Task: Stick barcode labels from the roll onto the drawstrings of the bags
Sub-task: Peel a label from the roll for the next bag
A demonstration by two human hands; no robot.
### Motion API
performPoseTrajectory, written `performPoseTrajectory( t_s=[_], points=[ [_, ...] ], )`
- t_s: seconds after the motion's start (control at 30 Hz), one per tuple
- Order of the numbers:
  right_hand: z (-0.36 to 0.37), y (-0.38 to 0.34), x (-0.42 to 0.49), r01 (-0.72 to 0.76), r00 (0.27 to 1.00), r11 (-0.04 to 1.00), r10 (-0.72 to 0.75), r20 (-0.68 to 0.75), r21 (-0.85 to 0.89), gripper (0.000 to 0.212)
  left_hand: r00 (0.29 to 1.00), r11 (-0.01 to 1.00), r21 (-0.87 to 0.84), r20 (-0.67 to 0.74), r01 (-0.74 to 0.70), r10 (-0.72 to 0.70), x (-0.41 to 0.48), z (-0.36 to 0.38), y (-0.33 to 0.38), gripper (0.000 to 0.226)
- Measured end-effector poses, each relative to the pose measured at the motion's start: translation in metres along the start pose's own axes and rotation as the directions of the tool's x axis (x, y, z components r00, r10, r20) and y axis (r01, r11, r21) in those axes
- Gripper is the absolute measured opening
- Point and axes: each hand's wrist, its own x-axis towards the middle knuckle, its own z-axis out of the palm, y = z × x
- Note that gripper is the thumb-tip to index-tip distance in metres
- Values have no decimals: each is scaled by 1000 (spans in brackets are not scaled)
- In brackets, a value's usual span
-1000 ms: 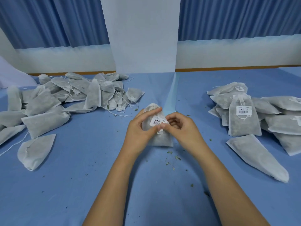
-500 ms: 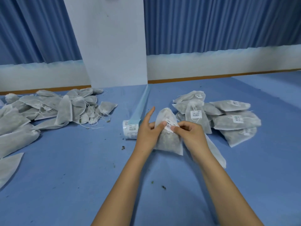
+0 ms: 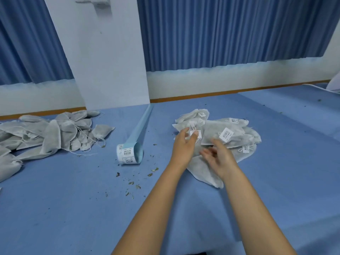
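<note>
Paper label roll [image 3: 127,154], core facing right.

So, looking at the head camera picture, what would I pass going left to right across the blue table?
heap of unlabelled drawstring bags → roll of barcode labels → pile of labelled bags

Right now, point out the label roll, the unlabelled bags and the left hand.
label roll [image 3: 127,155]: head view, outer labels.
unlabelled bags [image 3: 51,136]: head view, middle bag.
left hand [image 3: 182,146]: head view, its back.
</note>
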Motion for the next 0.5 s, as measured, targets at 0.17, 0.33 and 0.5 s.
performPoseTrajectory(
  t_s=[0.17, 0.33, 0.5],
  points=[
    [34, 32, -29, -86, 977, 996, 80, 198, 21, 28, 1000, 999, 36, -1, 12, -12, -14, -6, -15, 26],
    [82, 67, -53, -129, 951, 991, 129, 280, -18, 30, 990, 1000, 13, -139, 8, -6, -25, -61, -25, 39],
    [146, 130, -76, -189, 911, 976, 215, 351, -106, 34, 949, 999, 24, -315, 36, -27, -42, -149, -46, 43]
  ],
)
